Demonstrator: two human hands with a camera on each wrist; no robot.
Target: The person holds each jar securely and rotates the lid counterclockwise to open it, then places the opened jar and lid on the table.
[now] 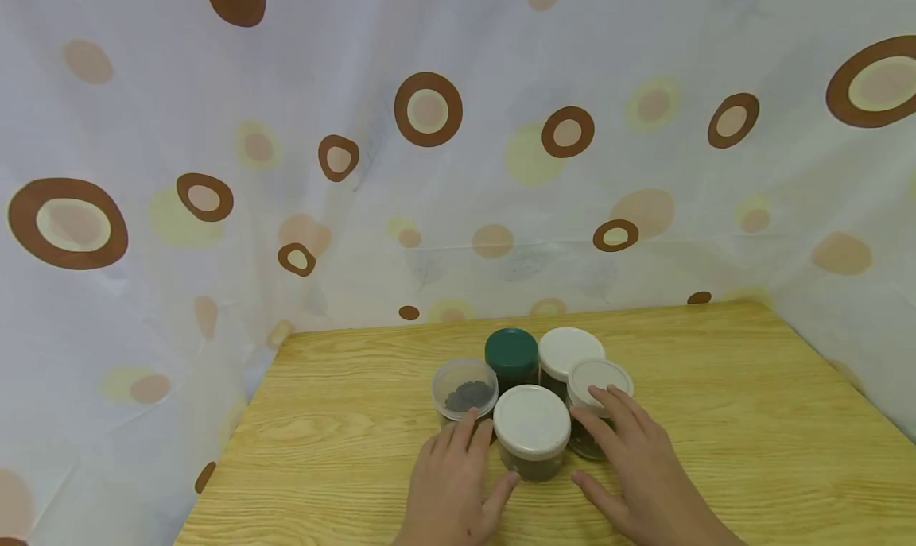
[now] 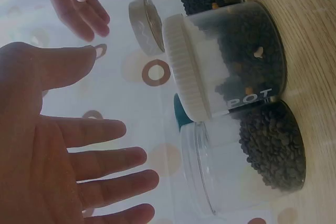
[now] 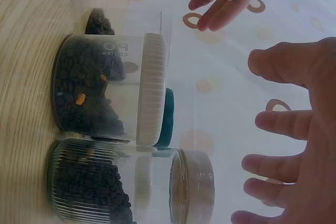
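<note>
Several jars stand upright in a tight cluster on the table. In front is a white-lidded jar [image 1: 533, 423] partly filled with dark pieces, seen side-on in the left wrist view. To its left stands a clear-lidded jar [image 1: 463, 383] with dark contents; to its right, a ribbed glass jar [image 3: 89, 182] with a pale lid [image 1: 601, 379]. A green-lidded jar [image 1: 511, 351] and another white-lidded jar [image 1: 571, 351] are behind. My left hand [image 1: 454, 478] hovers near the clear-lidded jar, fingers extended. Opposite it, my right hand [image 1: 640, 466] reaches over the ribbed jar with spread fingers. Neither hand grips anything.
The wood-grain table [image 1: 343, 443] extends to both sides of the jars. A white curtain [image 1: 487, 188] with brown and yellow circles hangs behind the table and along its left and right sides.
</note>
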